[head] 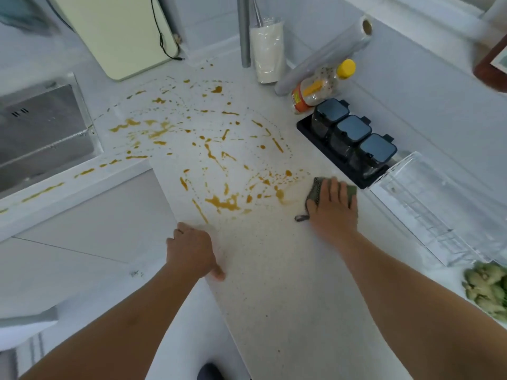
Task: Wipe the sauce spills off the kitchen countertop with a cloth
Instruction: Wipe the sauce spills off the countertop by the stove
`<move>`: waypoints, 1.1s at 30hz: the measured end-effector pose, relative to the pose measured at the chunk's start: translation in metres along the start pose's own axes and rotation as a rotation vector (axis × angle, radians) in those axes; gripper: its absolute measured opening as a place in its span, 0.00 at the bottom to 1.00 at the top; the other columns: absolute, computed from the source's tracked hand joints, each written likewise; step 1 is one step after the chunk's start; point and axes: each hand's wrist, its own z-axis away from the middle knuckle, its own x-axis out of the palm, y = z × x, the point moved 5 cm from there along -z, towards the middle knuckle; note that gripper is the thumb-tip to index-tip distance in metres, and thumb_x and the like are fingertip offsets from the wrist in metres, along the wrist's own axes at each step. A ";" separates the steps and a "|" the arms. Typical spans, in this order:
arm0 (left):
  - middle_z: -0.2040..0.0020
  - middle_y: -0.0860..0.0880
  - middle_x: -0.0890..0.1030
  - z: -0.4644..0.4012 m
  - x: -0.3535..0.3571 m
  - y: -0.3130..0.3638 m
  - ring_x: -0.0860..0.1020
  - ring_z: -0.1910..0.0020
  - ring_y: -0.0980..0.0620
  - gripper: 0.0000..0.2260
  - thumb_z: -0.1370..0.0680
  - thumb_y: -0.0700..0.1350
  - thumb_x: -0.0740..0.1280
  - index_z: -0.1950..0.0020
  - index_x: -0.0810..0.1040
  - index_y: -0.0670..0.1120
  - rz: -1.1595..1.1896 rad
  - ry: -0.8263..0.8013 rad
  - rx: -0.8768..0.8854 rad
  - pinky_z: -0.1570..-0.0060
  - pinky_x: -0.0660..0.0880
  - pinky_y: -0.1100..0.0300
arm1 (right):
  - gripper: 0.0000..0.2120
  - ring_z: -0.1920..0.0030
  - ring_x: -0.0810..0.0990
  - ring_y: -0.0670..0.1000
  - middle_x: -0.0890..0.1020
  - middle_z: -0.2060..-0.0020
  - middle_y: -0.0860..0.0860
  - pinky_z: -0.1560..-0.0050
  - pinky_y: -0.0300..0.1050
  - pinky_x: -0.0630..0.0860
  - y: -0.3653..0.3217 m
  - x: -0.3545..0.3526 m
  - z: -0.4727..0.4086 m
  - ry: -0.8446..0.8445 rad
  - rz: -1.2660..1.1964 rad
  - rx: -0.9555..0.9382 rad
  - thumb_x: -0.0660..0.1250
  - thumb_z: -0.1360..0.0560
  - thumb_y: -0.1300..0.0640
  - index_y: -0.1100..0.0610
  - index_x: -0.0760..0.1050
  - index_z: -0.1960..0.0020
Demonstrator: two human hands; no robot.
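Observation:
Orange-brown sauce spills [222, 202] streak and dot the white speckled countertop [274, 270] from the sink side to the middle. My right hand [333, 208] presses flat, fingers straight, on a grey-green cloth [315, 187] at the right end of the spills, beside the spice rack. A small loop of the cloth [301, 218] sticks out by my thumb. My left hand [192, 249] rests on the counter's front edge, fingers curled over the edge, just below a thin sauce streak [200, 211].
A black rack with three dark-lidded jars [354, 138] stands right of the spills, a clear plastic container [428, 207] nearer. A yellow-capped bottle [321, 86], wrap roll [329, 53], white bag [267, 50] and cutting board [115, 31] line the back. The steel sink [41, 127] lies left; green vegetables [488, 289] right.

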 end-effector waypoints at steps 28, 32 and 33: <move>0.28 0.31 0.67 0.006 -0.004 0.002 0.77 0.40 0.40 0.43 0.44 0.68 0.82 0.38 0.78 0.43 -0.033 -0.028 0.004 0.37 0.72 0.47 | 0.17 0.45 0.80 0.47 0.82 0.42 0.47 0.45 0.40 0.78 -0.049 -0.040 0.042 0.034 -0.878 -0.003 0.58 0.16 0.59 0.51 0.78 0.31; 0.27 0.31 0.66 0.007 -0.003 -0.001 0.76 0.39 0.40 0.45 0.42 0.69 0.82 0.35 0.78 0.43 -0.045 -0.035 0.037 0.37 0.72 0.47 | 0.12 0.61 0.80 0.47 0.85 0.52 0.49 0.58 0.43 0.78 -0.033 -0.062 0.049 0.067 -1.197 0.247 0.63 0.17 0.61 0.50 0.84 0.45; 0.27 0.30 0.65 0.009 -0.004 -0.001 0.76 0.37 0.39 0.46 0.42 0.69 0.82 0.34 0.77 0.43 -0.045 -0.042 0.047 0.35 0.72 0.46 | 0.12 0.62 0.81 0.46 0.86 0.51 0.51 0.60 0.42 0.78 -0.030 -0.068 0.052 0.060 -1.264 0.286 0.63 0.17 0.61 0.50 0.84 0.47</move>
